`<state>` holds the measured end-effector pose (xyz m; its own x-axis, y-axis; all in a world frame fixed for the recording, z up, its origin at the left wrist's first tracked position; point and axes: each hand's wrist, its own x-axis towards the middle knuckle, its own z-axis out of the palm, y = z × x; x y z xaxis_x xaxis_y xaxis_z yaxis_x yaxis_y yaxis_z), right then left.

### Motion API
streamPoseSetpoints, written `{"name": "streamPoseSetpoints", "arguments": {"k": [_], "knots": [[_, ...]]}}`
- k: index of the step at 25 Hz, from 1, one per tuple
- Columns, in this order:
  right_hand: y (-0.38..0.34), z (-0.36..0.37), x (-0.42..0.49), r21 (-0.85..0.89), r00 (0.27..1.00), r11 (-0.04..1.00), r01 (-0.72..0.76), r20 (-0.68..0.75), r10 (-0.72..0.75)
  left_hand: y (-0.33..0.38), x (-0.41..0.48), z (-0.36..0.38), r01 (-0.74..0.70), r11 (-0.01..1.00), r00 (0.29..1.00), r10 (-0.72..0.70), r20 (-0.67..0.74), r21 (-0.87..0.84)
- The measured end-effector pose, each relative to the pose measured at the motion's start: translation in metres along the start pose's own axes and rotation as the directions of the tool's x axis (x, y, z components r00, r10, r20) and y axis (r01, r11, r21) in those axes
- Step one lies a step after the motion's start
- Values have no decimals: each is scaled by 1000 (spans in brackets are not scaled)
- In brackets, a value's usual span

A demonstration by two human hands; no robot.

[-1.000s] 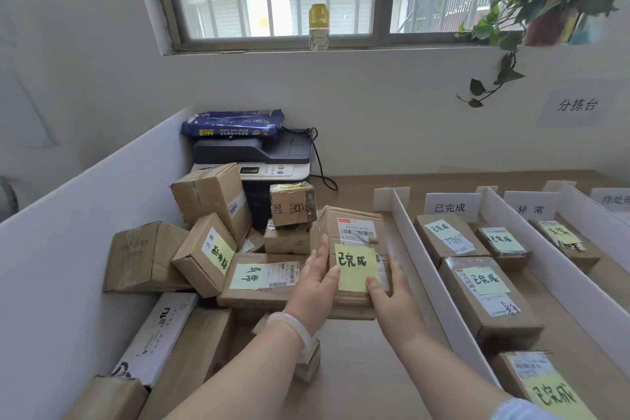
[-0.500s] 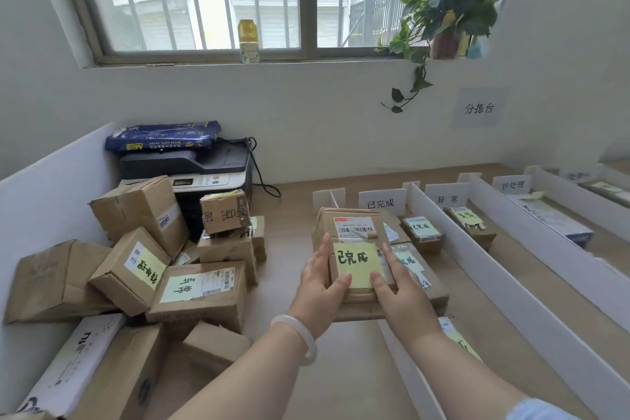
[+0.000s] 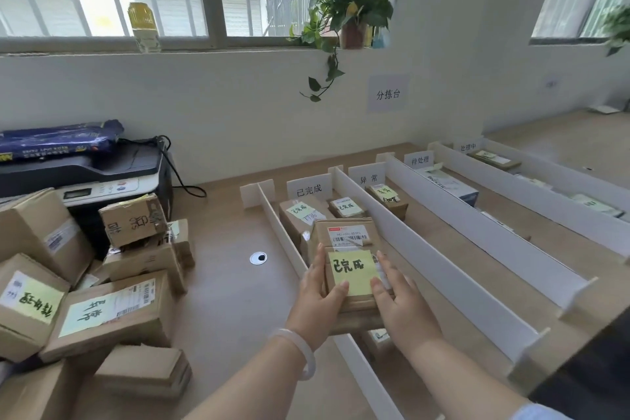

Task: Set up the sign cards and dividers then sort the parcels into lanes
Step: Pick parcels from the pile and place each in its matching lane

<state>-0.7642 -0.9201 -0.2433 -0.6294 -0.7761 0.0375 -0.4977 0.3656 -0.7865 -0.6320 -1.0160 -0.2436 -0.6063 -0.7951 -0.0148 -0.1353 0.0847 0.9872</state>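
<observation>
The left hand (image 3: 315,297) and right hand (image 3: 404,305) hold the parcel (image 3: 341,232) (yellow note on top), fingers curled round its sides, over the lane between two dividers (image 3: 412,251), short of the sign card (image 3: 308,189).

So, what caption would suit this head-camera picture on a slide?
Left hand and right hand hold a parcel tagged 已完成 at the 已完成 sign card's lane.

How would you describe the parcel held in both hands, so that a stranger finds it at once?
Find the white dividers on the table, then the card 已完成 between the two leftmost. In front of it the left hand and right hand grip a brown parcel. Unlike its neighbours, it is in hands, with a large yellow note below a barcode label.
</observation>
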Motion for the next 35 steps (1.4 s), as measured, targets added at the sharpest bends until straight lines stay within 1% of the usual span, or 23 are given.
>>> {"name": "streamPoseSetpoints", "arguments": {"k": [3, 6, 12, 17, 23, 26, 29, 31, 35], "knots": [[19, -20, 17, 18, 1000, 1000, 15, -7, -15, 4, 18, 26, -6, 998, 1000, 5, 6, 55], [43, -44, 51, 58, 1000, 998, 25, 3, -25, 9, 52, 57, 20, 992, 999, -23, 24, 125], [105, -93, 145, 33, 996, 999, 9, 92, -12, 0, 125, 135, 106, 982, 994, -109, 9, 154], [153, -101, 208, 55, 977, 998, -18, 211, 6, -19, 172, 176, 212, 959, 977, -212, -20, 187], [191, -85, 260, 37, 945, 996, -84, 321, 68, -49, 215, 192, 335, 917, 941, -336, -31, 218], [196, -71, 283, 45, 931, 993, -111, 354, 88, -53, 233, 189, 370, 899, 928, -369, -51, 235], [195, -54, 311, 37, 920, 996, -75, 387, 55, -62, 257, 179, 403, 874, 915, -388, -109, 270], [192, -41, 327, 32, 912, 998, -46, 408, 29, -65, 270, 171, 437, 861, 900, -413, -142, 260], [192, -21, 345, 23, 889, 999, -32, 457, 17, -70, 287, 167, 438, 846, 899, -402, -176, 305]]}}
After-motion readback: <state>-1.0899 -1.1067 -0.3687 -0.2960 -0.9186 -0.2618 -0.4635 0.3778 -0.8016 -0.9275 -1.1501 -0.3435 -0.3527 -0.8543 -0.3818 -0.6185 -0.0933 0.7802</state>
